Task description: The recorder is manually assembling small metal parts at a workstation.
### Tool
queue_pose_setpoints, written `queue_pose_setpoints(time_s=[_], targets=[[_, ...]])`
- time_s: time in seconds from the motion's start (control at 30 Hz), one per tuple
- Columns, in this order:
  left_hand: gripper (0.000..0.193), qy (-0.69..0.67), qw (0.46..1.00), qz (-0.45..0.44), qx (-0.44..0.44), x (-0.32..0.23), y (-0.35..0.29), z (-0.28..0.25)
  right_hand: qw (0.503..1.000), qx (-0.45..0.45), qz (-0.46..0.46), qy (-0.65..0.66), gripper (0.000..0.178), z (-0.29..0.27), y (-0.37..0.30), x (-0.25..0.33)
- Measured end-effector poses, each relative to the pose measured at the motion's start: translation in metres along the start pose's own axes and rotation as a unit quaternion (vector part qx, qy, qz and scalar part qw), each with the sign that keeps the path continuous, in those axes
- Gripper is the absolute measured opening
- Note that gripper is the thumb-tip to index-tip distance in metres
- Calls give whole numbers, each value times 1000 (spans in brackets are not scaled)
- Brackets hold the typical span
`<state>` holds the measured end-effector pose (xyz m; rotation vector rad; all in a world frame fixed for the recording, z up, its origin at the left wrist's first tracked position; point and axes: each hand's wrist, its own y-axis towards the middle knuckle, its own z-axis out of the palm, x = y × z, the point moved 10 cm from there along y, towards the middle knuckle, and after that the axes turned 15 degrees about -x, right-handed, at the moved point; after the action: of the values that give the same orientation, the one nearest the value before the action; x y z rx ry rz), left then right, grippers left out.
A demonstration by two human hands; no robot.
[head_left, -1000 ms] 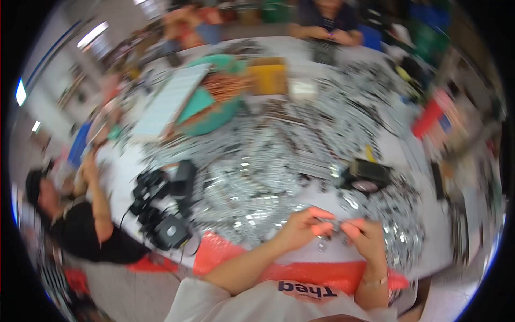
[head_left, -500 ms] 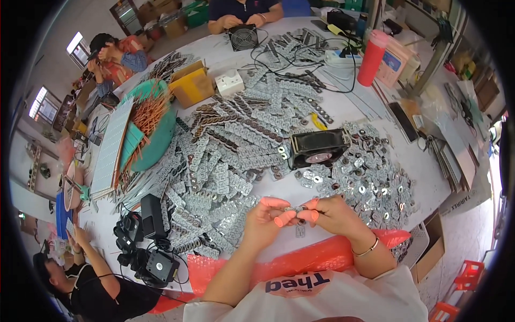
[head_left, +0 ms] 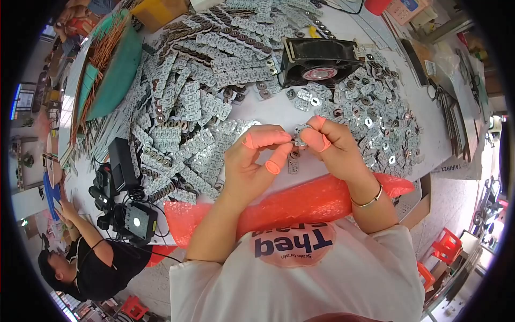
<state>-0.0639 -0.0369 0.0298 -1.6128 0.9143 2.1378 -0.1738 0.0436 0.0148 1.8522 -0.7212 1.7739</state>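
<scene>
Pink finger cots cover the thumb and fingertips of both my hands, which meet above the white tabletop. My right hand (head_left: pixel 339 150) pinches a small silvery plate (head_left: pixel 299 131) between thumb and index finger. Beside that plate's left edge, the thumb and fingers of my left hand (head_left: pixel 251 156) close together at their tips; what they hold, if anything, is too small to make out. Below the fingertips, a short silvery strip piece (head_left: pixel 293 164) lies on the table. Many loose small plates with round discs (head_left: pixel 370 115) are heaped to the right, and longer strips (head_left: pixel 185 102) are piled left.
A black fan (head_left: pixel 320 63) stands beyond my hands. Red bubble wrap (head_left: pixel 300 198) lies along the near table edge. Black power adapters (head_left: pixel 140 221) with cables sit left, near a green basin (head_left: pixel 120 80) of brown sticks. A co-worker (head_left: pixel 102 263) is at the left.
The view has tilted down, so the things on the table appear higher. My left fingertips have drawn a little away from my right hand, which still pinches the small plate.
</scene>
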Motion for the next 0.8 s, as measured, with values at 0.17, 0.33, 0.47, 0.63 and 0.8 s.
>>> queue_pose_setpoints(time_s=[0.17,0.33,0.47,0.63,0.8], targets=[[22,113,990,76,-34,-10,-5,-2,999,15,-28,-36,28,-1,-7,-3],[21,54,996,34,-59,-3,-2,-5,999,-8,44,21,27,-3,-10,-9],[21,134,987,90,-19,-11,-3,2,997,-1,79,26,26,-2,-9,-17],[20,158,984,79,-25,-9,2,-2,999,-14,0,-37,31,-6,0,-13],[19,194,973,111,60,-8,-3,12,969,3,-130,-209,25,-7,1,5]])
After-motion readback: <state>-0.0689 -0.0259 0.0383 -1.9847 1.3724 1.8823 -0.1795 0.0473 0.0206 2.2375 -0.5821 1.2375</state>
